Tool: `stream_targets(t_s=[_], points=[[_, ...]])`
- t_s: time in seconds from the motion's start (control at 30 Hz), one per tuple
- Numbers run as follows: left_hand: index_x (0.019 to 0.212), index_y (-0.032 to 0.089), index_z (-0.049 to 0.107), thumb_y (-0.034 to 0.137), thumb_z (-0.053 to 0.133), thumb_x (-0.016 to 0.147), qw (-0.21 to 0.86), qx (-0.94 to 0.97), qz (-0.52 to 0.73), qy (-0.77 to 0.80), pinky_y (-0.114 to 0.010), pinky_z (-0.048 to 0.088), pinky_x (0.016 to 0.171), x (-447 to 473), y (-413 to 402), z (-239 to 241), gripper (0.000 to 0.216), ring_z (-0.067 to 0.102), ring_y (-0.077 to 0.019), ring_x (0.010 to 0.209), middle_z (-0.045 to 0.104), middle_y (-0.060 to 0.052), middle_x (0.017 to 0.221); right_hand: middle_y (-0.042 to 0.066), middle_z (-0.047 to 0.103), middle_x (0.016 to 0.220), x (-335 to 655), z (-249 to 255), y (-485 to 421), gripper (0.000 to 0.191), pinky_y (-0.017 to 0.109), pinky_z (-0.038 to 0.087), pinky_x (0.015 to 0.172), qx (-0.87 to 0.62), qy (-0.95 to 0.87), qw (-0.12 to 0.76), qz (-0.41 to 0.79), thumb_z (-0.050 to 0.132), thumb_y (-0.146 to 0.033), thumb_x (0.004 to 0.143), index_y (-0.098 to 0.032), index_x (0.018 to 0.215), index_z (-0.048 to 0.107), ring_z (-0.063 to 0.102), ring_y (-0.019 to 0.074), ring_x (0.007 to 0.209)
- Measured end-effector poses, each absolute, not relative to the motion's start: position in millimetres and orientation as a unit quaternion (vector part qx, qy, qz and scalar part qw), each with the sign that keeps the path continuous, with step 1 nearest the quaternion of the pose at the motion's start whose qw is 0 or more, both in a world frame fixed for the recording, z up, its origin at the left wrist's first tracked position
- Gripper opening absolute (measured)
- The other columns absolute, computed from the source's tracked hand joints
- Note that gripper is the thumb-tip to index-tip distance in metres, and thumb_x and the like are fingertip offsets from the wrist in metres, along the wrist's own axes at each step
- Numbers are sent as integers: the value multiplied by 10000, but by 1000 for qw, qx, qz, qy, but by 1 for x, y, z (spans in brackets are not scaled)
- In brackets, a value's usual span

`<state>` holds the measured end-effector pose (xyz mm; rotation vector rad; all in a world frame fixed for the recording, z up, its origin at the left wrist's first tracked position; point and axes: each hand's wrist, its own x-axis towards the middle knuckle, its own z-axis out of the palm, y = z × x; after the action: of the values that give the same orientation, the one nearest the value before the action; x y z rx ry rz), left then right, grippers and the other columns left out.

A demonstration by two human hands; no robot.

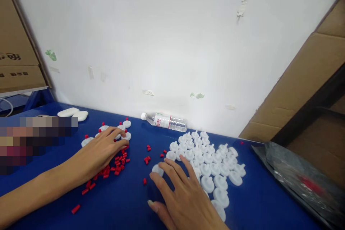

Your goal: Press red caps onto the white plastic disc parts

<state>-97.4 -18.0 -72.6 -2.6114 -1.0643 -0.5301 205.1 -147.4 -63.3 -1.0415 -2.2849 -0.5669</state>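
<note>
Right hand (185, 190) is nearest, in front of the bottle (165, 121), at the near-left edge of the white disc pile. One single disc (157, 170) lies at its index and middle fingertips; contact cannot be settled.

Counts. White stemmed discs (207, 158), in front and right of the bottle: more than thirty; overlap and the hand prevent an exact figure. Red-tipped discs (127, 124), left of the bottle: at least six, partly hidden. Loose red caps (118, 169), front-left of the bottle: over twenty in a heap, several more scattered directly in front of it. Bottle: one, clear, on its side on the blue table (126, 205), white closure pointing left. White rounded objects (68, 112), far left of the bottle: two. Dark plastic bag (296, 183), far right: one.

Writing. Bottle label (162, 120) bears red characters, too small to read. Carton (18, 54), far left of the bottle, carries dark print, illegible.

Pose. Right: palm down, fingers spread, thumb well apart. Left hand (106, 145): palm down, fingers bent over the red-tipped discs, slightly apart; cannot tell whether anything is pinched.
</note>
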Motion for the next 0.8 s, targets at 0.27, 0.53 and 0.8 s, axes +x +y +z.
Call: stream_targets(t_s=[0.27,0.53,0.8], points=[[1054,253,735,273,404,1114,97,-911,-206,-343,-440,502,904,-88,-24,-69,337,572,-307,1116,644,-113,1208,64,748,1228,203,-73,-148,295,458,403,1192,-372,-848,299,-232,595,-472,1040,-272,1243,672,677,233,1182],[984,247,715,245,412,1115,87,-915,-233,-318,-398,485,884,-80,-29,-65,331,595,-268,1054,682,-82,1099,0,705,898,205,-81,-145,129,481,400,1190,-366,-849,316,-213,580,-210,1014,-243,1102,669,700,186,926],[1039,246,693,219,433,1112,69,-912,-263,-308,-407,456,978,-77,-37,-56,272,637,-265,1144,739,-46,1057,5,632,836,203,-70,-146,125,440,501,1083,-364,-835,348,-220,533,-256,1052,-246,1010,651,652,149,757]])
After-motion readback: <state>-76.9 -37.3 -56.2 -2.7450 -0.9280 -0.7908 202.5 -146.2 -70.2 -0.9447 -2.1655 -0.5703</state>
